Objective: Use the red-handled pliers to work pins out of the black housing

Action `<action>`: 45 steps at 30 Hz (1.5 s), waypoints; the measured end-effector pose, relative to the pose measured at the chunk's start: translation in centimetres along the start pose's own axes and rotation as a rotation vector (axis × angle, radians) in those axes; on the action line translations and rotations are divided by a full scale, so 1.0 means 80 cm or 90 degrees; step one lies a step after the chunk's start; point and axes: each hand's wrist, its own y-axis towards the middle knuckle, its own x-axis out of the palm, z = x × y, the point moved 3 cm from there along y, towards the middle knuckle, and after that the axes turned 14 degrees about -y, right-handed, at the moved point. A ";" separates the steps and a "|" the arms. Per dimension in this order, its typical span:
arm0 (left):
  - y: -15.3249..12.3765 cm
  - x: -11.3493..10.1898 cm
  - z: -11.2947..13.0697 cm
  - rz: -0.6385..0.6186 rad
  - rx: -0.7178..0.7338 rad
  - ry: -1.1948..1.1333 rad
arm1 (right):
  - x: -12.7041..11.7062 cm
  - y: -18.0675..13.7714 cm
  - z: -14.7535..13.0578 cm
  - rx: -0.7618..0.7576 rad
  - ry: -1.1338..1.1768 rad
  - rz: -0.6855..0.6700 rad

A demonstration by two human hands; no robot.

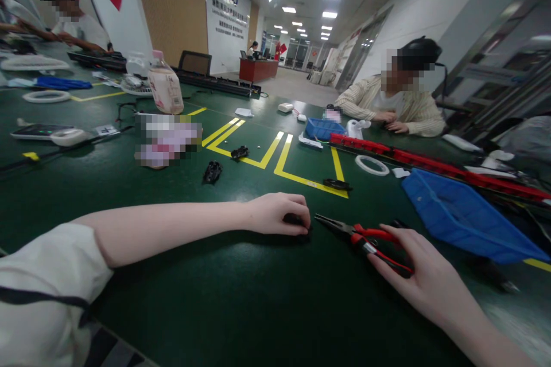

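My left hand (pixel 275 213) lies curled on the dark green table (pixel 241 292), its fingers closed over a small black part (pixel 295 220) that mostly hides under them. Just to its right lie red-handled needle-nose pliers (pixel 359 236), jaws pointing left toward that hand. My right hand (pixel 419 272) rests on the pliers' handles with fingers stretched along them, not wrapped round. Two more small black parts (pixel 212 172) (pixel 240 152) lie further back near the yellow floor-tape lines (pixel 275 166), and a flat black piece (pixel 337 184) sits on the tape.
A blue tray (pixel 465 218) stands at the right, behind it a long red and black rail (pixel 430 163). A white ring (pixel 371 165), a smaller blue bin (pixel 323 129) and a bottle (pixel 165 86) stand further back. One person sits across at the right (pixel 400 103), another at the far left (pixel 69 17).
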 end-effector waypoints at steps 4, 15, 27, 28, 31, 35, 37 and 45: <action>0.001 0.002 0.000 -0.014 0.001 -0.018 | 0.001 -0.005 0.001 -0.033 -0.021 -0.004; -0.002 0.000 0.008 -0.048 0.020 0.039 | 0.004 -0.004 -0.010 -0.029 0.014 -0.031; -0.022 0.000 0.009 -0.042 0.075 0.100 | 0.011 -0.004 -0.028 0.246 0.208 -0.157; -0.023 -0.001 0.009 -0.041 0.072 0.097 | 0.010 -0.004 -0.028 0.260 0.208 -0.163; -0.027 -0.002 0.009 -0.033 0.069 0.096 | 0.006 -0.004 -0.029 0.275 0.187 -0.136; -0.029 -0.004 0.008 -0.035 0.074 0.115 | 0.006 -0.006 -0.031 0.226 0.144 -0.092; -0.029 -0.005 0.009 -0.036 0.075 0.130 | 0.009 -0.007 -0.032 0.191 0.116 -0.076; -0.021 -0.003 0.012 -0.082 0.024 0.187 | 0.014 -0.006 -0.032 0.098 0.049 -0.026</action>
